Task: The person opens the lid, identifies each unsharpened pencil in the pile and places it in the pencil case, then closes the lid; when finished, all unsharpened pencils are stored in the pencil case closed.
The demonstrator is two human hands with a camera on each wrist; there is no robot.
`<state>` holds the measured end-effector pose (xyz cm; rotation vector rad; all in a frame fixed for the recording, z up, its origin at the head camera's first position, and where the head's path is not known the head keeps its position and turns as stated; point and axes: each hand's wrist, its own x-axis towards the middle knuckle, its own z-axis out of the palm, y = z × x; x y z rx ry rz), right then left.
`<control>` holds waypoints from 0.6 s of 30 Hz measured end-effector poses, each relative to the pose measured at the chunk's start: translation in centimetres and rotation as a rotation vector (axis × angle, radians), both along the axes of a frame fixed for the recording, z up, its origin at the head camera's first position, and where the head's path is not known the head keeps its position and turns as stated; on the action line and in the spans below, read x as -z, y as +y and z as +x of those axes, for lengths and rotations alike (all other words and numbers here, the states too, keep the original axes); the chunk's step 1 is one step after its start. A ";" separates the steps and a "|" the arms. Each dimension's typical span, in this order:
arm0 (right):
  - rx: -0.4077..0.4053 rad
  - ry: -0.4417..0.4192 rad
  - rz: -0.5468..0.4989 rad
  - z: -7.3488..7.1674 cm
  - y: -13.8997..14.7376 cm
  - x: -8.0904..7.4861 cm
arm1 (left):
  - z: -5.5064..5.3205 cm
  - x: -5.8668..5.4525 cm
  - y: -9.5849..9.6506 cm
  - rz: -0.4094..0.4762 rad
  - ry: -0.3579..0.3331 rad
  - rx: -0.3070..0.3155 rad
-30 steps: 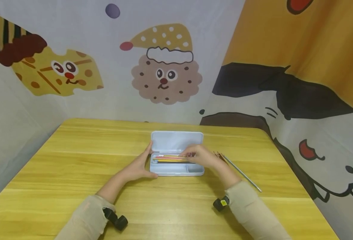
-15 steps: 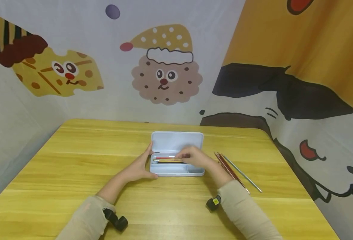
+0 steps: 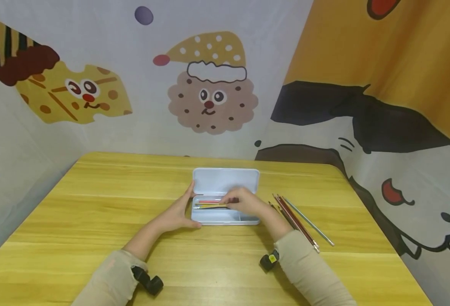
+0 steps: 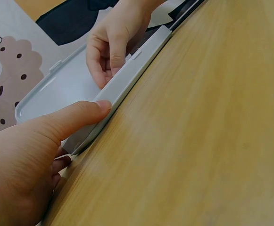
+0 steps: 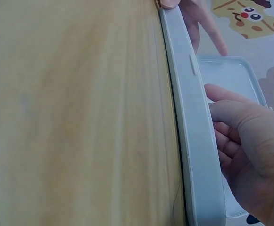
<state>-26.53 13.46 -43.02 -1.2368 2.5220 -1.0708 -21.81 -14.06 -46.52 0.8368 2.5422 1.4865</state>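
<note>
A white pencil case (image 3: pixel 217 222) lies on the table with its lid (image 3: pixel 225 178) raised, several pencils in its rear compartment. My left hand (image 3: pixel 175 212) grips the case's left end. Its thumb lies on the front edge in the left wrist view, and a finger reaches back to the lid. My right hand (image 3: pixel 245 202) is inside the case, thumb and fingers pinching a yellow pencil (image 3: pixel 213 206) that lies slightly slanted. A pinkish-red pencil (image 3: pixel 208 201) lies behind it. In the right wrist view, the case wall hides the right fingertips' hold.
Right of the case, several brown and dark pencils (image 3: pixel 294 219) lie together on the wooden table (image 3: pixel 114 187), partly behind the right forearm. A blue-grey pencil (image 3: pixel 310 223) lies beside them. A patterned cloth (image 3: pixel 125 140) hangs behind the table.
My right hand has slid a little left inside the case, and the yellow pencil now slants. More pencils on the table show beside the forearm. The left hand stays put.
</note>
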 end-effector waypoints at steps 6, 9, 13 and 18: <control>0.024 0.001 -0.013 0.3 0.2 -0.5 | 0.1 -0.1 0.1 -0.009 0.002 -0.005; 0.046 0.032 -0.034 0.5 0.5 -1.2 | 0.2 -0.2 0.1 -0.001 0.005 -0.007; 0.068 0.109 -0.093 0.5 1.1 -2.9 | 0.2 -0.1 0.1 0.027 0.009 -0.002; 0.105 0.194 -0.159 0.3 1.7 -5.0 | 0.1 0.0 0.1 0.006 0.002 -0.010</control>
